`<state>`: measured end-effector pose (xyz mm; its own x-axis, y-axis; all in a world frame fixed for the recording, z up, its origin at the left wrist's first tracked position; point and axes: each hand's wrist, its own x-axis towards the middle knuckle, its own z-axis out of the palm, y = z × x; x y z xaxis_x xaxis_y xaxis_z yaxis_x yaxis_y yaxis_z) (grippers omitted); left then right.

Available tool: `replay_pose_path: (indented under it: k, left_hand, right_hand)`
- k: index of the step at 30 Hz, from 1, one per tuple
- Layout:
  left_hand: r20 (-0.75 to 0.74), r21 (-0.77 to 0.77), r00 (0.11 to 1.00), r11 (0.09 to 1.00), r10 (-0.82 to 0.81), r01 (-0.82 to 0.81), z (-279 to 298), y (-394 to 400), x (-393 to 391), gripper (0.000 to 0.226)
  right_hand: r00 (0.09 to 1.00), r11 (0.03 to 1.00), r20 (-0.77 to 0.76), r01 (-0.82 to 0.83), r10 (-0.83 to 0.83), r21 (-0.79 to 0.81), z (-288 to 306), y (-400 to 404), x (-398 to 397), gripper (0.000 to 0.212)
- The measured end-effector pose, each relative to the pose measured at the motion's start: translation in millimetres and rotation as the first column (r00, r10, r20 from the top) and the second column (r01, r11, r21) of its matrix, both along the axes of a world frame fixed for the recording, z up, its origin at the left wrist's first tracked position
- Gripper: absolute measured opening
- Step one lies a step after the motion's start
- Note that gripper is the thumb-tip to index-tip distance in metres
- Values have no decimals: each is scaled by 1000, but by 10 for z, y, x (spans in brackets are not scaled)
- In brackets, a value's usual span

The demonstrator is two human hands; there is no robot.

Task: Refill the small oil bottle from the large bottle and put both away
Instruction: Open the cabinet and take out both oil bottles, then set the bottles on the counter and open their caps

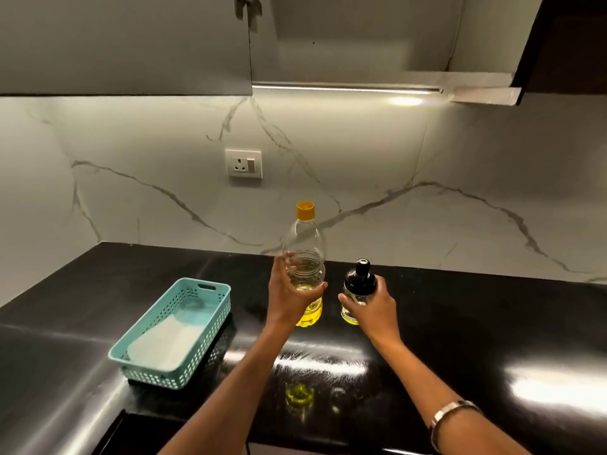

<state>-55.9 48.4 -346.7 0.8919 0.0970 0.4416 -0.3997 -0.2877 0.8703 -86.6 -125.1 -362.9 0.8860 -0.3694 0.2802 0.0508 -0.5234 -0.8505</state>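
Observation:
The large clear plastic bottle (304,244) has a yellow cap and a little yellow oil in its lower part. It is upright above the black counter (460,323), and my left hand (290,298) grips it around the middle. To its right is the small glass oil bottle (357,284) with a black top and a bit of oil at its base. My right hand (374,305) holds it around the body. Whether the bottles touch the counter, I cannot tell.
A teal perforated basket (210,297) with a white cloth inside sits on the counter to the left. A wall socket (243,163) is on the marble backsplash. Upper cabinets (124,44) hang overhead. The counter edge runs near the bottom of the view.

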Motion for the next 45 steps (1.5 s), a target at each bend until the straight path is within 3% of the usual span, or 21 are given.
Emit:
replay_pose_path:
  k: [12,21,45]
  left_hand:
    - [-192,83,981,996,38,-23,-766,30,127,80]
    - [-285,144,956,989,69,-28,-1060,79,148,80]
    - [-299,201,954,979,29,33,-1142,102,244,82]
  right_hand:
    - [988,994,-157,33,-16,102,-783,122,38,54]
    - [971,993,-237,63,-37,103,-1133,171,143,60]
    - [957,982,-289,58,-4,181,-1347,153,220,76]
